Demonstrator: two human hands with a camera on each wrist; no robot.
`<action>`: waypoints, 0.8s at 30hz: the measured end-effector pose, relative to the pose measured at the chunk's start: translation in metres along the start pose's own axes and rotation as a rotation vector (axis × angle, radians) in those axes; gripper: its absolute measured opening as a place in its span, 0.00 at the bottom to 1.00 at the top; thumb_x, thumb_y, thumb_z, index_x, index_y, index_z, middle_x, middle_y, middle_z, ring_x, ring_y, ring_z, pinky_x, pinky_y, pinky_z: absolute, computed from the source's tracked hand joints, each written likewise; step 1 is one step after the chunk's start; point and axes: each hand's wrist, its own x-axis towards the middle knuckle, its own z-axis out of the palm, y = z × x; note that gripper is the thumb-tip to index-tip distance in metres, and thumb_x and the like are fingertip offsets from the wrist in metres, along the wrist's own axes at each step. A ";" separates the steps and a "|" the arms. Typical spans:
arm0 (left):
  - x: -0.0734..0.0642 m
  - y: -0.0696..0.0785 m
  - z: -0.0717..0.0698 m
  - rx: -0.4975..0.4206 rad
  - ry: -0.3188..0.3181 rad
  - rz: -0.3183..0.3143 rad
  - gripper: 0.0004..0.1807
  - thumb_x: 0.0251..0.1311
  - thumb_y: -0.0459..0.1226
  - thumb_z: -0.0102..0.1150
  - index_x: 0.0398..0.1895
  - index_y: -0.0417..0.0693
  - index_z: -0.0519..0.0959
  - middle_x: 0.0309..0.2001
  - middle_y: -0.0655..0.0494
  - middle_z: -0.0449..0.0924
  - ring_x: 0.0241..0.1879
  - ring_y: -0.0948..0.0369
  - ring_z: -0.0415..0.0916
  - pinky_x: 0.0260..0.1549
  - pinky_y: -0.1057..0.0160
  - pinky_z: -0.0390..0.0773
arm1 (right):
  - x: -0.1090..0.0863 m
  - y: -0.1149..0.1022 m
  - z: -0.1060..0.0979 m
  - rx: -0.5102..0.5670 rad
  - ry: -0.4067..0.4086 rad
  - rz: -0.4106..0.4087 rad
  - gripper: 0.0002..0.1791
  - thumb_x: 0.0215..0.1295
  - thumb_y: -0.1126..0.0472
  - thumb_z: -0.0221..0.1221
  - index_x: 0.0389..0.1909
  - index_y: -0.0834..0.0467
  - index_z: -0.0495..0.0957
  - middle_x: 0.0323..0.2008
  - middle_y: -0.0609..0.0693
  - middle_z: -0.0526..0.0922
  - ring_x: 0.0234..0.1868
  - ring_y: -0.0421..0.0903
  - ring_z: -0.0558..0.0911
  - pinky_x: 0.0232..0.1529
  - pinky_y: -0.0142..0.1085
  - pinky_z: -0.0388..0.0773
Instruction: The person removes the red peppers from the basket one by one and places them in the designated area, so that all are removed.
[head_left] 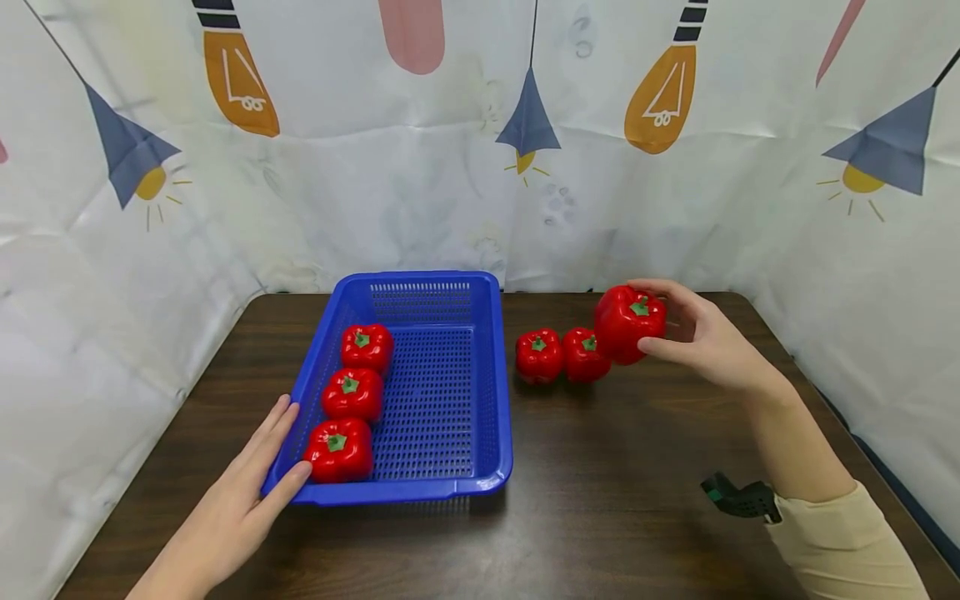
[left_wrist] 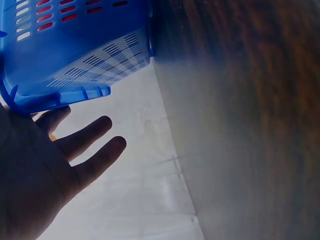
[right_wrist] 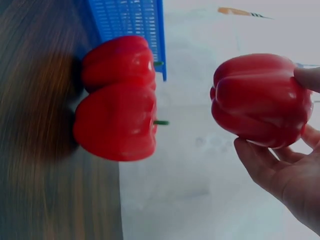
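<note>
My right hand (head_left: 697, 333) holds a red bell pepper (head_left: 624, 327) with a green stem, thumb on one side and fingers on the other. In the right wrist view the held bell pepper (right_wrist: 260, 100) is raised clear of the table. Two more bell peppers (head_left: 538, 357) (head_left: 584, 357) stand side by side just left of it. A blue plastic basket (head_left: 495, 400) has three bell peppers (head_left: 352, 394) in a row along its left side. My left hand (head_left: 243, 500) touches the basket's front left corner; its fingers look straight and spread in the left wrist view.
The dark wooden table (head_left: 600, 517) bears the basket and the loose bell peppers. A white curtain (head_left: 420, 200) printed with lamps and bulbs surrounds its back and sides. A dark band (head_left: 742, 497) is on the right wrist, by the sleeve.
</note>
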 end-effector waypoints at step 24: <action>-0.001 0.001 0.000 0.009 0.006 0.000 0.42 0.75 0.45 0.56 0.85 0.60 0.46 0.83 0.56 0.41 0.79 0.44 0.45 0.72 0.71 0.40 | -0.005 0.047 -0.022 -0.022 0.071 0.095 0.33 0.69 0.72 0.61 0.74 0.59 0.65 0.61 0.54 0.75 0.56 0.47 0.78 0.47 0.34 0.83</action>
